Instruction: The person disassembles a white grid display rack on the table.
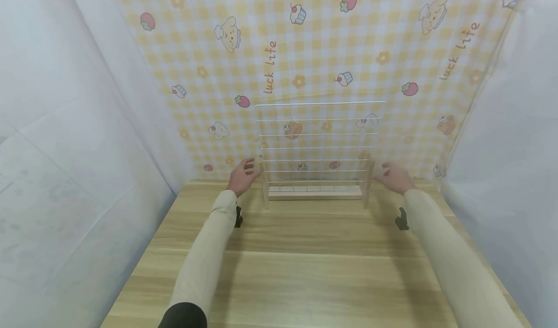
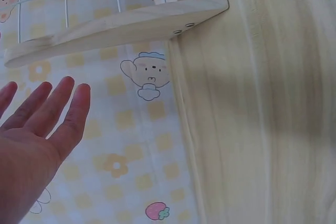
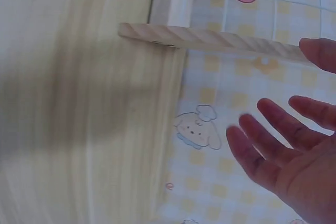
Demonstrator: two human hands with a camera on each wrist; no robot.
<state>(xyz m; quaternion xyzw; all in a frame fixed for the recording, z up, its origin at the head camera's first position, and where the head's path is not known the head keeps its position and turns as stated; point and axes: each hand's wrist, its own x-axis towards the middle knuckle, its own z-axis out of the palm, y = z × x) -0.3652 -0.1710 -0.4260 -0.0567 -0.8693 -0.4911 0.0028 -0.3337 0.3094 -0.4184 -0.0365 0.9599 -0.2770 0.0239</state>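
White wire rack [image 1: 316, 160] at the back of the table [image 1: 305, 289], one hand on each side.
It stands up with its flat wire face toward the person, and its long way runs left to right. A wood bar [image 1: 315, 195] goes the same way along the bottom. Yellow and white cloth [image 1: 314, 52] hangs behind. The left hand [image 1: 243, 177] is near the left leg [image 1: 264, 185], fingers apart, holding nothing. The right hand [image 1: 395, 178] is near the right leg [image 1: 368, 185], fingers apart too; I cannot tell if its thumb touches the wood.
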